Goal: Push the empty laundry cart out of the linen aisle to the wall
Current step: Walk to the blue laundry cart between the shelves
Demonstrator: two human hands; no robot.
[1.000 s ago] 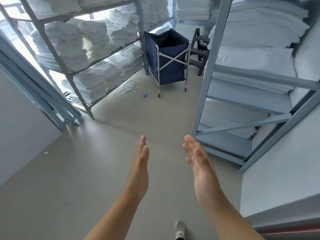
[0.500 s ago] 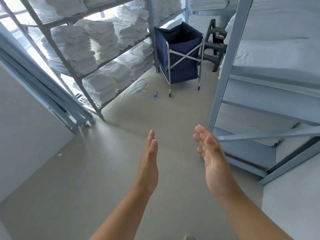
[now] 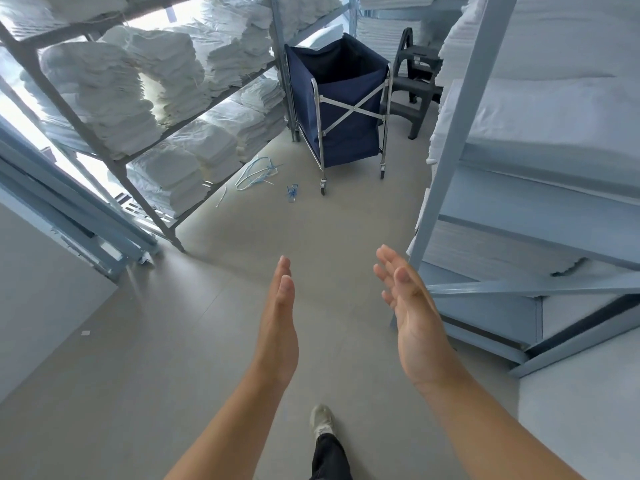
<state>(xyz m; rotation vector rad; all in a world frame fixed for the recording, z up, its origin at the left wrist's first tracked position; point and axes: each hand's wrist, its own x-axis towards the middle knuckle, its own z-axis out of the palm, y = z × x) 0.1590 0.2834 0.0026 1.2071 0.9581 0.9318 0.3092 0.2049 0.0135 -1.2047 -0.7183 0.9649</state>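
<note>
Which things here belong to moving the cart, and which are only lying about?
For the job:
laundry cart, navy, on casters
left hand, open
right hand, open

Just lying about:
blue straps on the floor
grey step stool behind the cart
folded white linen on the shelves

I see a pale grey floor (image 3: 207,341) running between two metal racks. The left rack (image 3: 114,161) holds stacks of folded white linen (image 3: 114,98), backlit by bright daylight from behind. The right rack (image 3: 460,133), pale blue, carries flat white bedding (image 3: 554,126). A dark step stool (image 3: 415,81) stands at the far end; blue cords (image 3: 256,173) lie on the floor.
</note>
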